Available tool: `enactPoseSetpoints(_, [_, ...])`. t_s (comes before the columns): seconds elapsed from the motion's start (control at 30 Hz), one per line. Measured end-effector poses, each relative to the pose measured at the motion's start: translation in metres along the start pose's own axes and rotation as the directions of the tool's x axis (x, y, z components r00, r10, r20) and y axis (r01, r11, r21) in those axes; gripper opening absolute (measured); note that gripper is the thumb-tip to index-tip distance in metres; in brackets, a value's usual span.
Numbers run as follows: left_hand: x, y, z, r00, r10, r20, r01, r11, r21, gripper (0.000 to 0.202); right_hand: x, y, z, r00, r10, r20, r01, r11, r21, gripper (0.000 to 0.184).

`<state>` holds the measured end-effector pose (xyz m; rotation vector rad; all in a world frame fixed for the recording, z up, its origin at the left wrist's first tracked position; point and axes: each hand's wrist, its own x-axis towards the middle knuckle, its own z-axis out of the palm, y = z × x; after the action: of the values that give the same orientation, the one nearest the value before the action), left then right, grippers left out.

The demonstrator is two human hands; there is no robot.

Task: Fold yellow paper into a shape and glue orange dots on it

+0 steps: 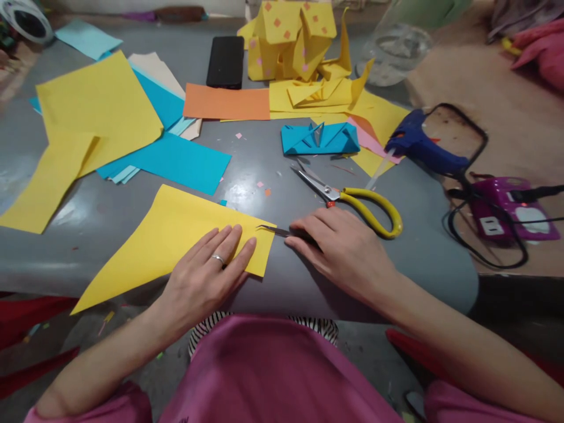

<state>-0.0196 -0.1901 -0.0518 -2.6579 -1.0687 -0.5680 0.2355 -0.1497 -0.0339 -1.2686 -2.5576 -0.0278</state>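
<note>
A sheet of yellow paper lies at the front edge of the grey table, its left corner reaching past the edge. My left hand rests flat on it with the fingers stretched out, a ring on one of them. My right hand is closed around dark tweezers, whose thin bent tip lies over the right end of the yellow sheet. Just beyond my right hand are scissors with yellow handles, blades pointing away to the left. Behind them sits a folded blue paper piece.
Yellow and blue sheets overlap at the left. An orange strip, a black phone and a spotted yellow paper model are at the back. At right lie a blue glue gun and a purple power socket with cables.
</note>
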Motion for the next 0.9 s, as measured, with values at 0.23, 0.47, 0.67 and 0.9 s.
enactPoseSetpoints(0.23, [-0.005,0.002,0.003,0.997,-0.001,0.071,0.003,1.0,-0.028,0.059,0.008,0.0,0.002,0.997,-0.061,-0.049,0.062,0.998,0.029,0.025])
enactPoseSetpoints(0.47, [-0.004,0.002,0.005,0.999,0.015,0.037,-0.014,0.999,-0.033,0.059,0.005,0.008,-0.004,0.999,-0.054,-0.005,0.054,0.997,0.048,0.019])
enactPoseSetpoints(0.67, [-0.004,0.003,0.008,0.999,-0.015,0.036,0.016,0.999,-0.03,0.056,0.009,0.006,-0.002,0.996,-0.08,-0.028,0.081,0.995,0.057,0.022])
enactPoseSetpoints(0.9, [-0.004,0.004,0.009,0.999,-0.029,0.038,0.031,0.997,-0.064,0.054,0.015,0.007,0.002,0.988,-0.154,-0.028,0.152,0.987,-0.052,0.025])
